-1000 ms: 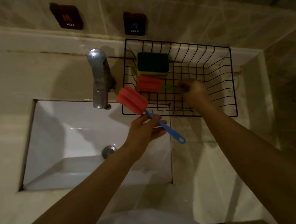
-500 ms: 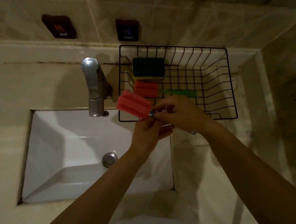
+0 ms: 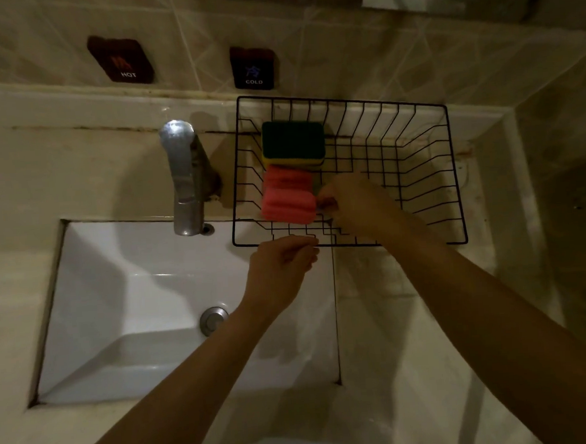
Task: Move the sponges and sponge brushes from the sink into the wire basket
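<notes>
A black wire basket (image 3: 453, 177) stands on the counter right of the tap. Inside at its left lie a green-and-yellow sponge (image 3: 293, 143) and a red sponge brush head (image 3: 287, 177). In front of that one sits a second red sponge brush (image 3: 288, 206), and my right hand (image 3: 356, 207) is inside the basket, fingers closed on its handle, which the hand hides. My left hand (image 3: 277, 274) hovers just in front of the basket's near rim, over the sink's right edge, fingers loosely curled with nothing in them. The white sink (image 3: 118, 301) holds no sponge.
A chrome tap (image 3: 184, 180) rises at the sink's back edge, left of the basket. The drain plug (image 3: 213, 319) sits in the basin floor. HOT (image 3: 122, 59) and COLD (image 3: 253, 66) tags hang on the tiled wall. A side wall closes the counter at right.
The red sponge brush passed from my left hand to my right hand and moved into the basket beside the first brush. My left hand let go and drew back slightly.
</notes>
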The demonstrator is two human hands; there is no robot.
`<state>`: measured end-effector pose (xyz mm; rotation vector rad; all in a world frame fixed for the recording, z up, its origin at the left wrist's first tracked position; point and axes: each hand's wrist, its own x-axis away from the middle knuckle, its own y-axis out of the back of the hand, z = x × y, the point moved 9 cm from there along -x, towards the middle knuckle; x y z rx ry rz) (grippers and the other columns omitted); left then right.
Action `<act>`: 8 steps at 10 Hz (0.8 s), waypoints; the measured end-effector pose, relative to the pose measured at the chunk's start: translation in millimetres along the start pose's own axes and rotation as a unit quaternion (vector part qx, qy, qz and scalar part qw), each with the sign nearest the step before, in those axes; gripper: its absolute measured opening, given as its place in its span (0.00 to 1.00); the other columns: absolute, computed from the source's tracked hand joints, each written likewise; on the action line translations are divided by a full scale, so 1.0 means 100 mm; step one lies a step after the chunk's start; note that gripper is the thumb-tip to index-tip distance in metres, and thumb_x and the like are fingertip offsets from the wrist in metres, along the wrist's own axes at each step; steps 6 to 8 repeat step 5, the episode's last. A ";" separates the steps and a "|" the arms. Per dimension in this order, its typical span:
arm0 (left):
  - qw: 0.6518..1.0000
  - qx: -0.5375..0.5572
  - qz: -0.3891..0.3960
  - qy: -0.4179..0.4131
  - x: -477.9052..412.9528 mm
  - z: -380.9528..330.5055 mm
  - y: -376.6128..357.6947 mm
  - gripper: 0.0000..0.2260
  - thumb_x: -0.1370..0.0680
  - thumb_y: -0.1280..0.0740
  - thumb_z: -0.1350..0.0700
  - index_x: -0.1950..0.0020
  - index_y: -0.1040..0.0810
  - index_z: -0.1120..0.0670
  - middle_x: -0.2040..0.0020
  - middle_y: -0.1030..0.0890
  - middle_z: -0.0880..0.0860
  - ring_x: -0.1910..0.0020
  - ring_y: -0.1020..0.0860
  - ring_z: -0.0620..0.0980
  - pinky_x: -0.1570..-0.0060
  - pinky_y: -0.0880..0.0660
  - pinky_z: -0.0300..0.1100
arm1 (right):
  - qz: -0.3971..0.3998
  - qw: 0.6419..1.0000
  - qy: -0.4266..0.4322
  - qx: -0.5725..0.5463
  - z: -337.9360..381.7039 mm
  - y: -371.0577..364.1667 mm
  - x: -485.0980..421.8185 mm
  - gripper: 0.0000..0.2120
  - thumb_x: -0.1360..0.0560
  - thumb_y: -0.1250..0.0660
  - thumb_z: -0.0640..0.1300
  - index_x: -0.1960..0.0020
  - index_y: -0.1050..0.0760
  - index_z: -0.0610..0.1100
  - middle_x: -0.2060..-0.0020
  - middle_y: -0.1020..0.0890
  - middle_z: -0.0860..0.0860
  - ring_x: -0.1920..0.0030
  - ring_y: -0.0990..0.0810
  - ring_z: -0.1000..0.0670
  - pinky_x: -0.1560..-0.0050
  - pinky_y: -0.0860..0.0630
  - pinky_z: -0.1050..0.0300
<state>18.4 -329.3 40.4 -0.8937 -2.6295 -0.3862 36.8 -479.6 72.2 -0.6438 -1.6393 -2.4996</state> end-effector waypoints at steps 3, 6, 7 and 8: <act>1.000 -0.019 -0.007 0.002 0.06 -0.04 -0.01 0.09 0.21 0.37 0.56 0.43 0.19 0.53 0.54 0.16 0.47 0.56 0.17 0.44 0.49 0.19 0.46 | 0.085 0.991 -0.102 0.027 -0.29 -0.45 -0.21 0.09 0.23 0.35 0.44 0.45 0.20 0.48 0.49 0.19 0.47 0.50 0.21 0.47 0.47 0.22 0.50; 0.996 -0.084 -0.005 -0.010 0.16 -0.13 -0.01 0.11 0.21 0.38 0.54 0.43 0.19 0.51 0.51 0.16 0.52 0.54 0.17 0.49 0.48 0.20 0.51 | -0.087 0.994 0.000 -0.072 -0.05 -0.16 0.02 0.07 0.23 0.34 0.43 0.50 0.17 0.47 0.54 0.15 0.48 0.54 0.19 0.47 0.55 0.25 0.56; 0.996 -0.084 -0.005 -0.010 0.16 -0.13 -0.01 0.11 0.21 0.38 0.54 0.43 0.19 0.51 0.51 0.16 0.52 0.54 0.17 0.49 0.48 0.20 0.51 | -0.087 0.994 0.000 -0.072 -0.05 -0.16 0.02 0.07 0.23 0.34 0.43 0.50 0.17 0.47 0.54 0.15 0.48 0.54 0.19 0.47 0.55 0.25 0.56; 0.996 -0.084 -0.005 -0.010 0.16 -0.13 -0.01 0.11 0.21 0.38 0.54 0.43 0.19 0.51 0.51 0.16 0.52 0.54 0.17 0.49 0.48 0.20 0.51 | -0.087 0.994 0.000 -0.072 -0.05 -0.16 0.02 0.07 0.23 0.34 0.43 0.50 0.17 0.47 0.54 0.15 0.48 0.54 0.19 0.47 0.55 0.25 0.56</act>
